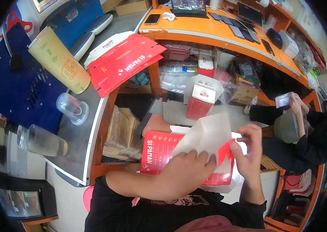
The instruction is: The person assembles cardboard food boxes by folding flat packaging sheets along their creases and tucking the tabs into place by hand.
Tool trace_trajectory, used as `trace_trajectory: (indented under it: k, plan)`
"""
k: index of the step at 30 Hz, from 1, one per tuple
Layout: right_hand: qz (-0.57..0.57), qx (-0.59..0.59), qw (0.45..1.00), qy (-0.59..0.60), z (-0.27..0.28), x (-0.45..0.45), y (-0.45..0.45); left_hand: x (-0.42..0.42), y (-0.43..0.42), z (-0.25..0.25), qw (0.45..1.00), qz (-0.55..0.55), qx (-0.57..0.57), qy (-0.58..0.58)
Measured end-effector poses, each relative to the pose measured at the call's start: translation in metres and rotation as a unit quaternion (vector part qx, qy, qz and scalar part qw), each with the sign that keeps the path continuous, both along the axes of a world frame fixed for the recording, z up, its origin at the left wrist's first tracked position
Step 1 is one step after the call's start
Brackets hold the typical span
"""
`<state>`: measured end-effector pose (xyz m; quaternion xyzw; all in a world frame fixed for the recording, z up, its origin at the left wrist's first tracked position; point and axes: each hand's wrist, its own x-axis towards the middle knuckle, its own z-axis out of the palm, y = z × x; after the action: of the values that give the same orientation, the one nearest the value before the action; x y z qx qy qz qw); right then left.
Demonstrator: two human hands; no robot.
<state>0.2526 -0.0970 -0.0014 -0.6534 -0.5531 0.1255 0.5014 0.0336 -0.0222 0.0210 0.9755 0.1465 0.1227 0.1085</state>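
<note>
My left hand (184,174) reaches across the lap, its fingers curled against a white-and-red cardboard sheet (206,133) that is partly folded up. On the right, my right hand (248,150) pinches the sheet's small red flap between thumb and fingers. Beneath both hands lie red printed cardboard pieces (151,151) marked SI PAMAN, resting on my lap. In front of them stands a stack of folded red boxes (201,103) with a white top.
Flat red cartons (124,62) lie on the grey counter (80,131), beside a yellow cup roll (61,62), a clear plastic cup (72,108) and a jug (45,142). Phones lie on the orange desk (190,29). Another person (306,127) sits at right, holding a phone.
</note>
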Motion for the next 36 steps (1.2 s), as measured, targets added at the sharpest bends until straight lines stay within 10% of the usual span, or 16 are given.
trace_trajectory:
  k: [3, 7, 16, 22, 27, 31, 36]
  plan:
    - [0.139, 0.133, 0.973, -0.124, 0.021, 0.009, -0.004, 0.007, 0.006, -0.001, 0.996, 0.020, 0.065, -0.053]
    - [0.157, -0.142, 0.960, -0.183, 0.076, 0.007, -0.007, 0.010, 0.012, 0.004, 0.989, -0.012, 0.128, -0.068]
    - [0.145, -0.235, 0.956, -0.100, 0.047, 0.024, 0.013, 0.005, 0.023, 0.014, 0.978, -0.043, 0.188, -0.078]
    - [0.169, 0.004, 0.973, -0.155, 0.030, 0.016, 0.010, -0.003, 0.040, 0.026, 0.995, -0.011, 0.100, -0.008]
    - [0.220, 0.116, 0.956, -0.155, 0.016, 0.012, 0.007, 0.005, 0.075, 0.035, 0.985, -0.050, -0.152, 0.068]
    - [0.331, 0.078, 0.937, -0.078, 0.026, 0.006, 0.001, 0.008, 0.096, -0.003, 0.878, -0.149, -0.442, 0.105]
    - [0.454, -0.004, 0.889, 0.064, 0.024, 0.015, -0.001, -0.007, 0.086, -0.035, 0.821, -0.137, -0.554, 0.002]
